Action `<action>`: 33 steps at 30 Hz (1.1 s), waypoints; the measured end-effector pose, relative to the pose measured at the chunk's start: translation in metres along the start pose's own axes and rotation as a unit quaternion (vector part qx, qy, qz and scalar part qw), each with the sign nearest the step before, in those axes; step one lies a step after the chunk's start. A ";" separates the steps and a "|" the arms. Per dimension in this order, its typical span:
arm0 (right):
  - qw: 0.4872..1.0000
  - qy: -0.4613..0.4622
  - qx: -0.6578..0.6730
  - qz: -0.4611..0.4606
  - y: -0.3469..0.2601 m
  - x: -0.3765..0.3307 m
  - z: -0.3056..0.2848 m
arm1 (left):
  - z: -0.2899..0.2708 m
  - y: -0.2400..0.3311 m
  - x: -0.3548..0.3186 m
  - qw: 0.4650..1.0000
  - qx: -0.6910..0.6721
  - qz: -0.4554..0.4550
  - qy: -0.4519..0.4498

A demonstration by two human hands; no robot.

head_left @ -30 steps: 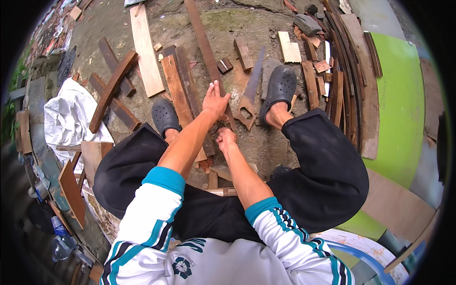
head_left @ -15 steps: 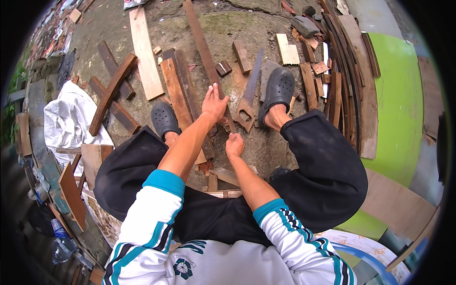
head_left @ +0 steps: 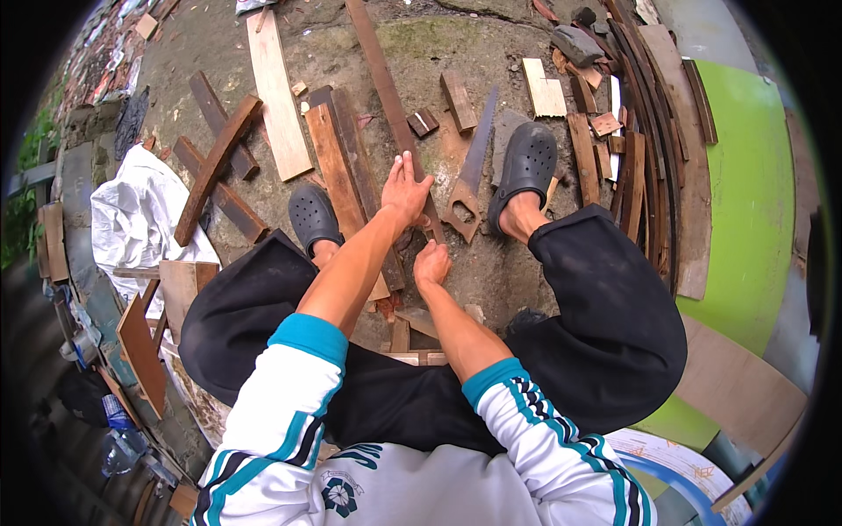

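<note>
A long, narrow brown wood strip runs away from me across the ground between my feet. My left hand lies over its near part, fingers stretched out along the wood. Close to the strip's near end, my right hand is closed with the fingertips together; what they pinch is hidden. Right of the strip, a handsaw rests with its wooden handle towards me. Left of it lie two brown boards, side by side. A small dark wood block sits just beyond my left hand.
My feet, in dark clogs, stand on either side. A pale plank and crossed brown pieces lie to the left, near a white sack. Many strips are stacked at right beside a green panel. A stone lies far right.
The whole view has shifted slightly, so the ground and wood appear a little further right. Both hands keep nearly the same places at the strip.
</note>
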State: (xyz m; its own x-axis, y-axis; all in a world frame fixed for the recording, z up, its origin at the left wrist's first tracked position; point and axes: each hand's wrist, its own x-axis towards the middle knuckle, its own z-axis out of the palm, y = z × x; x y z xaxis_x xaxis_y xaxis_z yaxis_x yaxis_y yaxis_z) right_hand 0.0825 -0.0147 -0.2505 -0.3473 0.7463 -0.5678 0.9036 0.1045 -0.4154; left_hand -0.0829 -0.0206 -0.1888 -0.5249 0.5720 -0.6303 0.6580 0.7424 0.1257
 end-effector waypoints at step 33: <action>0.957 -0.048 0.256 0.128 0.034 0.026 0.047 | -0.004 -0.001 -0.001 1.000 -0.014 0.008 0.009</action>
State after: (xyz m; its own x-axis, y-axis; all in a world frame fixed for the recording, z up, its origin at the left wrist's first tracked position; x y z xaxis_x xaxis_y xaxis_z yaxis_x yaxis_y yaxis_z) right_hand 0.0929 -0.0222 -0.3128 -0.1743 0.6375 -0.7504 0.7299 -0.4279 -0.5331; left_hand -0.0848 -0.0208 -0.1851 -0.5240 0.5906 -0.6137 0.6520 0.7418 0.1572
